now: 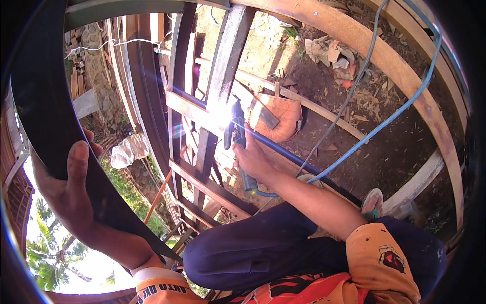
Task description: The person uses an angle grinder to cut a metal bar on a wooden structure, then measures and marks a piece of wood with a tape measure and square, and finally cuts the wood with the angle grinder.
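Observation:
My right hand (253,159) is wrapped round the handle of a black welding electrode holder (237,129), whose blue cable (377,133) runs off to the upper right. At its head a blinding arc glares against a metal cross bar (187,107), near where it meets an upright steel bar (230,50). The glare hides the electrode and the joint. On the left, my left hand (73,185) grips the edge of a broad dark beam (45,106), thumb on the near face and fingertips showing past the edge.
Several bars form an open frame, with a lower cross bar (202,186) below the arc. Past it, an orange rounded object (283,119) and crumpled sacking (331,55) lie on bare soil. A grey cable (354,83) crosses at right. A sandalled foot (373,202) shows beside my knee.

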Available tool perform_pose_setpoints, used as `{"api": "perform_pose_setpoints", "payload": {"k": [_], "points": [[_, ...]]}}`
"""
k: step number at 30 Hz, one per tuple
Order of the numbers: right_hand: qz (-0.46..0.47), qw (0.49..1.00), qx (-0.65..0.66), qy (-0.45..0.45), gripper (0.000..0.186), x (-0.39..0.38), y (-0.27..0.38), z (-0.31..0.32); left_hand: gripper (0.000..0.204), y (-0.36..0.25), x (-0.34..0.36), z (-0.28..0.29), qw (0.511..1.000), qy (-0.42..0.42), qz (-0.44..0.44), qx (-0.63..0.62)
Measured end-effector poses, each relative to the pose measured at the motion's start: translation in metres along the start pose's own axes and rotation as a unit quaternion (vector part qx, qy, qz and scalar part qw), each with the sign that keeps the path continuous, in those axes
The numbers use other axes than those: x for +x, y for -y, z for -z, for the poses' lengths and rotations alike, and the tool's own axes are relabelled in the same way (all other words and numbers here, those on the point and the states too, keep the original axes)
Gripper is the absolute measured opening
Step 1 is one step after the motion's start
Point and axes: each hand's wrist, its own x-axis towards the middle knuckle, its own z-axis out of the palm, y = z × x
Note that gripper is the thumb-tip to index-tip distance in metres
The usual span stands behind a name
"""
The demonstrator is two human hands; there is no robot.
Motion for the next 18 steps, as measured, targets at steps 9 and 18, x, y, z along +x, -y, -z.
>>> {"api": "perform_pose_setpoints", "payload": {"k": [9, 18], "points": [[-0.298, 0.936, 0.182, 0.045, 0.088, 0.011, 0.072, 0.018, 0.048, 0.003, 0.0, 0.003, 0.999, 0.019, -0.015, 0.026], [-0.255, 0.954, 0.152, -0.029, 0.08, 0.011, 0.054, 0.02, 0.036, 0.006, 0.003, 0.006, 0.997, 0.021, -0.01, 0.069]]}}
